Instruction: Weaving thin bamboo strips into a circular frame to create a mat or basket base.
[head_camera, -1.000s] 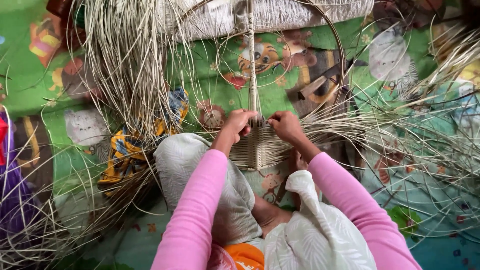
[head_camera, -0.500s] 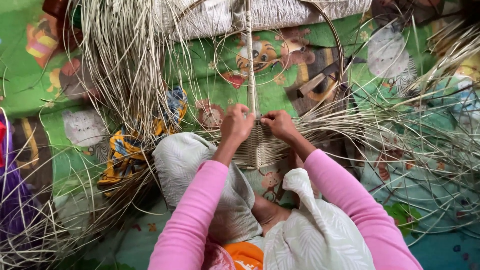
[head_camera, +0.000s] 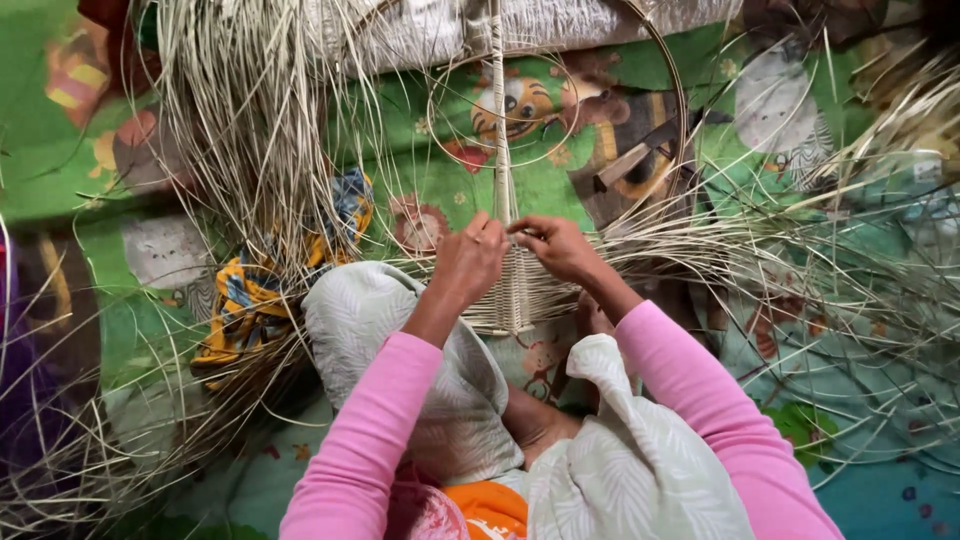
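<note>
Item: woven cane panel (head_camera: 515, 290), resting on the lap against the knees. Since a second ago both hands have lifted slightly up the central rib (head_camera: 498, 120); the weave has advanced a row. Left hand (head_camera: 468, 258) and right hand (head_camera: 556, 245) closed, pinching strands at the rib. Surroundings: loose cane strips (head_camera: 240, 130), green cartoon-print mat (head_camera: 450, 180) on the floor

Loose cane strands (head_camera: 250, 150) are fanning thick over the upper left, closing that side. More strands (head_camera: 830, 250) are spreading right of the woven panel (head_camera: 510, 295), tangling any low pass there. Both hands, left hand (head_camera: 470, 260) and right hand (head_camera: 560, 245), are crowding the upright rib (head_camera: 497, 120). The wire hoop (head_camera: 680, 110) is arching above. Open mat (head_camera: 440, 190) is showing only inside the hoop, beside the rib.
</note>
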